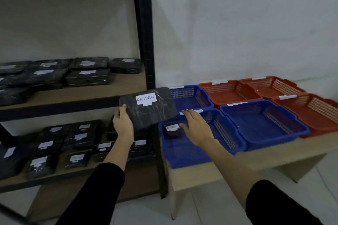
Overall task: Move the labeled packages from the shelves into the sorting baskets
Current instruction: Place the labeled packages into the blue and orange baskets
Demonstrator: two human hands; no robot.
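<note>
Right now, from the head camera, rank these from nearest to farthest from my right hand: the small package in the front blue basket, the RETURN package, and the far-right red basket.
From the right hand:
1. Small package, just left of it, in the front blue basket.
2. RETURN package, up and left, held by the left hand.
3. Far-right red basket, well off to the right.

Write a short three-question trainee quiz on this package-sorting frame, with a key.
1. What word is on the label of the held package?
2. True or false: the right hand grips a package.
3. How many baskets on the table are red: A) two B) three C) four?

Key:
1. RETURN; the left hand holds it.
2. False; it hovers open over the near-left blue basket.
3. B.
</note>
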